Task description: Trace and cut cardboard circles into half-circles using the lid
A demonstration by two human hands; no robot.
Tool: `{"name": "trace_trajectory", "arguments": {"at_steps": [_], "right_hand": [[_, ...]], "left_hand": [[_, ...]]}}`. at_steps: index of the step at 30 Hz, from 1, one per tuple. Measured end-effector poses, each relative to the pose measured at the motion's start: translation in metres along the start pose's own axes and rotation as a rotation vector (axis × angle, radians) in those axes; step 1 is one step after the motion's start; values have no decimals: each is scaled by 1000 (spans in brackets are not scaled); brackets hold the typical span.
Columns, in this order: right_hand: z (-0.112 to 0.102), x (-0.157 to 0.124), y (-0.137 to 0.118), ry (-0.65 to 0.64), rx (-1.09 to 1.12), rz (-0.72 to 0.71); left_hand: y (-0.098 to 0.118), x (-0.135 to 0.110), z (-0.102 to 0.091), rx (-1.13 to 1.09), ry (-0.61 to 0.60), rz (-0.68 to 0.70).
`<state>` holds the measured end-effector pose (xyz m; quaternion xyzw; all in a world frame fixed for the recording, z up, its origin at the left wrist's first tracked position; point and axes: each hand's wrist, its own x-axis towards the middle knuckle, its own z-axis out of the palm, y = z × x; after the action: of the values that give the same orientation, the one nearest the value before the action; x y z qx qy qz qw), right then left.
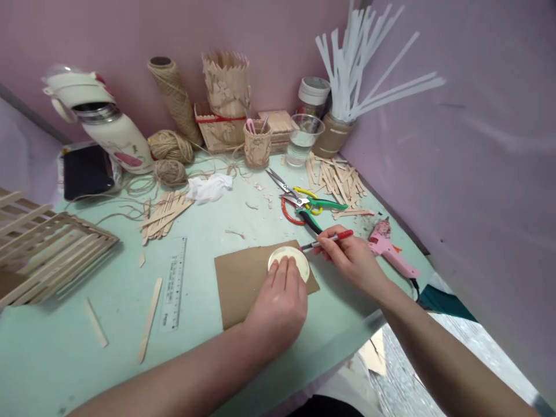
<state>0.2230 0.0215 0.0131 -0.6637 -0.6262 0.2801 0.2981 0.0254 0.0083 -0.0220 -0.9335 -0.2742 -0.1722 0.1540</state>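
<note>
My left hand (278, 298) lies flat with fingers stretched out, pressing a round cream lid (290, 257) onto a brown cardboard sheet (241, 278). My right hand (351, 259) pinches a red pen (330, 238), its tip touching the right rim of the lid. The cardboard lies on the pale green table (204, 223) near its front edge.
Scissors and pliers (304, 204) lie just behind the pen. A pink glue gun (388, 249) is to the right. A clear ruler (174, 282) and loose wooden sticks (150, 318) lie left; a stick rack (47, 249) far left. Twine, cups and a flask stand at the back.
</note>
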Motion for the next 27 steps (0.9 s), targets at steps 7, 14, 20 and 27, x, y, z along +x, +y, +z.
{"name": "trace_trajectory", "arguments": {"at_steps": [7,14,20,27], "right_hand": [[9,-25,8,109,33,-3],[23,-51,11,211,-122,-124],[30,-64,10,224,-202,-213],[31,-73,9,234,-178,-200]], "left_hand": [[-7,2,-4,39,-47,71],[-15,2,-7,-41,-179,121],[-21,6,-10,-97,-219,121],[-24,6,-9,-191,-270,96]]}}
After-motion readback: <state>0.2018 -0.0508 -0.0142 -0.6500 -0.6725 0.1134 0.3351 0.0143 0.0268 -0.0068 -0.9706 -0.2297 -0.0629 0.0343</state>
